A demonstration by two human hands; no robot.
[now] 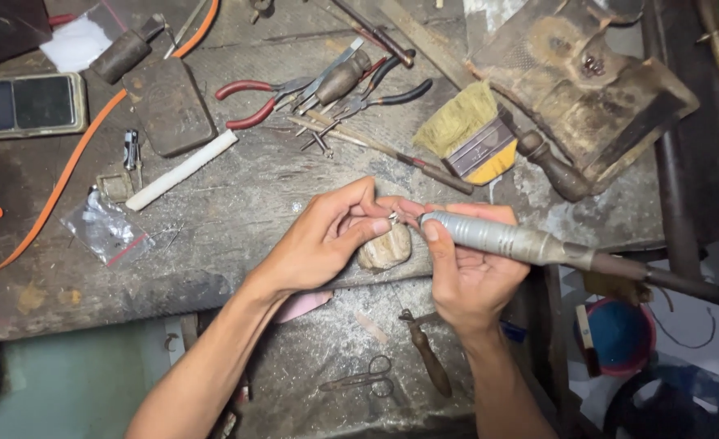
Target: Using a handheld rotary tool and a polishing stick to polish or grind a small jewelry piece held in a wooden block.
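Lying horizontal in the right hand (469, 272), the handpiece (506, 238) points left.

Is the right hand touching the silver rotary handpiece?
Touching. The head view shows the right hand wrapped around the silver rotary handpiece, its fingers and thumb closed on the barrel.

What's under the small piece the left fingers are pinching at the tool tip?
Directly below the small metal piece, a worn wooden peg juts from the bench edge. The left hand and right hand cover the peg's sides, hiding whether the piece touches it.
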